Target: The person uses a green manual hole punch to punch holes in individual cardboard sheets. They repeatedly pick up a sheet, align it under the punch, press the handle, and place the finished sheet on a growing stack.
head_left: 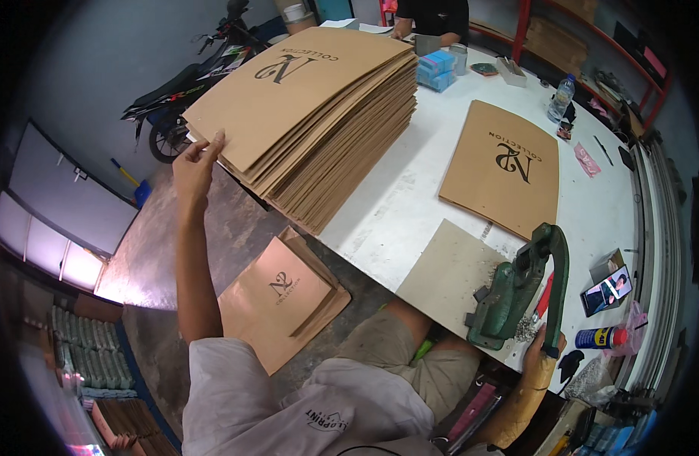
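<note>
Right hand [543, 351] closing around lever end of green punch press [517, 292] at near table edge, fingers wrapped on handle. Left hand [195, 169] reaching to corner of brown paper bag stack [311, 114] on white table [387, 205], fingers loosely spread, touching top sheets, gripping nothing firmly yet. Best peeling single bag by its corner, avoiding dragging neighbours. One bag [505, 171] lying apart mid-table.

Left hand [196, 169] on matt brown kraft-paper bag stack [311, 114], smooth faces. Right hand [542, 356] on green painted metal press [517, 289], scuffed; matt grey board [448, 273] under it.
</note>
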{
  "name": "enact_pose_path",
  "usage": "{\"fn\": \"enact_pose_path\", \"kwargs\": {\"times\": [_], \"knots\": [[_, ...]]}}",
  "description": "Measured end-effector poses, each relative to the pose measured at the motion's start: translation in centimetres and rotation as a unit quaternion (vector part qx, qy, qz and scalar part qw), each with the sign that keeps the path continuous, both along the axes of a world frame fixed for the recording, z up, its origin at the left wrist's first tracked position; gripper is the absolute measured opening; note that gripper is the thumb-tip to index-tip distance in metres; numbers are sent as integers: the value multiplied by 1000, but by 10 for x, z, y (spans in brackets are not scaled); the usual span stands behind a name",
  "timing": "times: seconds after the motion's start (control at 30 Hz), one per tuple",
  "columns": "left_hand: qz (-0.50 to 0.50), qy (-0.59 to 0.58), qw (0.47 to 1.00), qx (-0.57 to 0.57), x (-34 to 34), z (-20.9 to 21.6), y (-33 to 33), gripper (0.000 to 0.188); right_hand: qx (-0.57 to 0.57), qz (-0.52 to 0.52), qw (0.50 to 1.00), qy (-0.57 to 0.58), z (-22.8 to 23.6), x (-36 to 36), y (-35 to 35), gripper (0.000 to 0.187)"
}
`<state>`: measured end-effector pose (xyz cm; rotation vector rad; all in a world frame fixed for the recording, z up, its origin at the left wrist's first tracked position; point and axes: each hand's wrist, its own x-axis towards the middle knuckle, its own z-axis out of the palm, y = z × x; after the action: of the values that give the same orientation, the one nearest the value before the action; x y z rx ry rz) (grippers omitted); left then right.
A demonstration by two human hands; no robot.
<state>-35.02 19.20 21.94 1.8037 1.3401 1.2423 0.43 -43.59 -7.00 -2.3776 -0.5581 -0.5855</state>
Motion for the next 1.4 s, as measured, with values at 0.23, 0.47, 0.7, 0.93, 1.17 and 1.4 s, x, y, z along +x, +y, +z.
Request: {"fn": "enact_pose_path", "kwargs": {"times": [0.23, 0.47, 0.7, 0.93, 1.17, 1.4], "knots": [[-113, -169, 932, 301, 13, -95, -25, 100, 15, -17, 999, -35, -20, 7, -1, 34], [19, -22, 933, 358, 74, -115, -55, 115, -2, -10, 999, -42, -26, 11, -8, 35], [15, -22, 933, 360, 88, -109, -56, 103, 36, -50, 998, 2, -14, 3, 2, 21], [1, -6, 938, 346, 77, -111, -53, 91, 40, -45, 998, 11, -15, 4, 0, 22], [16, -19, 922, 387, 80, -109, -63, 95, 63, -55, 993, 78, -16, 7, -10, 24], [-96, 55, 838, 534, 82, -80, -147, 60, 166, -22, 975, 147, 22, -8, 13, 24]]}}
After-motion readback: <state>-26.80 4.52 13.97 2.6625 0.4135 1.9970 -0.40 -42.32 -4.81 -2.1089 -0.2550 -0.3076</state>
